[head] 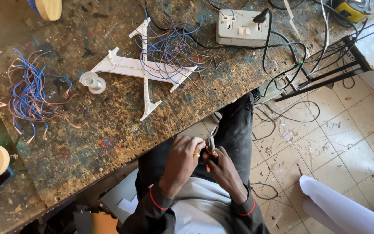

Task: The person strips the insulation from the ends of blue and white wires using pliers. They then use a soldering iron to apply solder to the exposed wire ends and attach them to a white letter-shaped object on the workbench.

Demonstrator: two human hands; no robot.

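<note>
Over my lap, my right hand (226,171) grips small pliers (211,145) with orange handles, metal jaws pointing up. My left hand (182,158), a gold ring on one finger, closes its fingertips at the jaws; whatever thin piece it pinches is too small to see. Both hands sit below the near edge of the worn wooden workbench (109,130). On the bench lies a white X-shaped letter form (141,69) with a tangle of blue and copper wires (169,45) on its upper arm.
A second bundle of blue and copper wires (31,95) lies at the bench's left. A small clear spool (92,82), a grey socket box (239,28) with a black plug, a yellow tool (351,8), black cables and a metal frame (325,73) surround it. Tiled floor at right.
</note>
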